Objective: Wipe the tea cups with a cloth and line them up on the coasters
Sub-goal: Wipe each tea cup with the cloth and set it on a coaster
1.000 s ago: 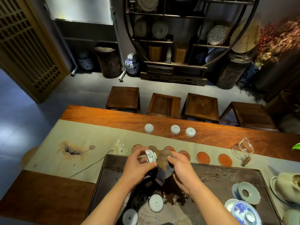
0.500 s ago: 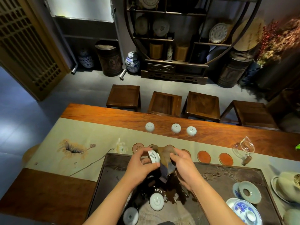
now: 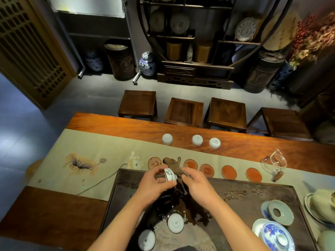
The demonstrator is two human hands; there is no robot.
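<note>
The left hand (image 3: 154, 185) holds a small white tea cup (image 3: 170, 175) with a dark drawing on its side, and the fingers are closed around it. The cup is tipped over sideways, up in the air above the dark tea tray (image 3: 253, 194). The right hand (image 3: 197, 187) is just beside the left hand and pinches a brown cloth (image 3: 174, 164). The cloth sticks up past both hands and touches the cup. Just past the hands is a row of round coasters (image 3: 229, 172) on the pale table runner (image 3: 101, 147), and most of them lie off to the right of the right hand. Farther past the hands, three white cups (image 3: 197, 140) sit upside down on the wooden tabletop (image 3: 253, 144). Below the hands, close to the arms, two more white cups (image 3: 175, 223) sit upside down on the wet tray. Well off to the right of the right hand is a glass pitcher (image 3: 274, 161), and near the right arm are blue and white saucers (image 3: 277, 236).
</note>
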